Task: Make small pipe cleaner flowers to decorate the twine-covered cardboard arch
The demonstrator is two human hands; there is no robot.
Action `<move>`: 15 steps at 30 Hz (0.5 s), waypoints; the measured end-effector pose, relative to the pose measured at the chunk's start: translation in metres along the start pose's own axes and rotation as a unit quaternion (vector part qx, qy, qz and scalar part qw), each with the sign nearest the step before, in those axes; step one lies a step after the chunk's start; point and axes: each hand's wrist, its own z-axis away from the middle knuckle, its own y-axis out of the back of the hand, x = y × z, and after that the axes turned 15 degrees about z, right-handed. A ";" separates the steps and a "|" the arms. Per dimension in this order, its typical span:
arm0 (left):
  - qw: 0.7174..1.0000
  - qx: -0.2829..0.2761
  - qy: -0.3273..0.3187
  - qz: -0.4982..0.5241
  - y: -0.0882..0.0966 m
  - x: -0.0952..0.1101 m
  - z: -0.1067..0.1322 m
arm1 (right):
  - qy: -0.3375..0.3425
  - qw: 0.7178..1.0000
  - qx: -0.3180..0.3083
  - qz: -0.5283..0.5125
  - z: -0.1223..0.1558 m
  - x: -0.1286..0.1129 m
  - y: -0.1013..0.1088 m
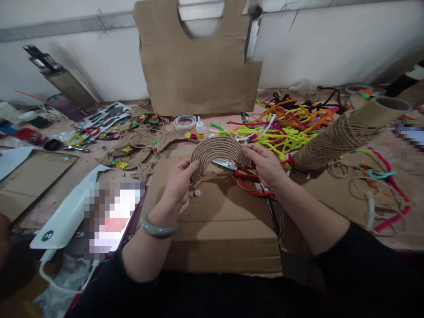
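Observation:
Between both hands is a curved arch of coiled jute twine (217, 148), held above a cardboard box (212, 221). My left hand (180, 183), with a bangle on the wrist, pinches the arch's left end. The right end is gripped by the fingers of my right hand (263, 161). Beneath the arch and my right hand lie scissors with red handles (251, 185), their blades partly hidden. A small white glue bottle (200, 129) stands just behind the arch. Another jute arch (170, 140) with colourful bits rests to the left.
A tube wound with twine (338, 132) leans at the right, near a heap of bright pipe cleaners (285, 128). To the left are a phone (115, 221), a white power bank (66, 212) and jute pieces (132, 145). Behind stands a cardboard sheet (198, 66).

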 end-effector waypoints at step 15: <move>0.999 -0.022 0.028 -0.022 0.003 0.003 0.000 | 0.005 0.991 -0.090 0.097 0.003 0.000 0.002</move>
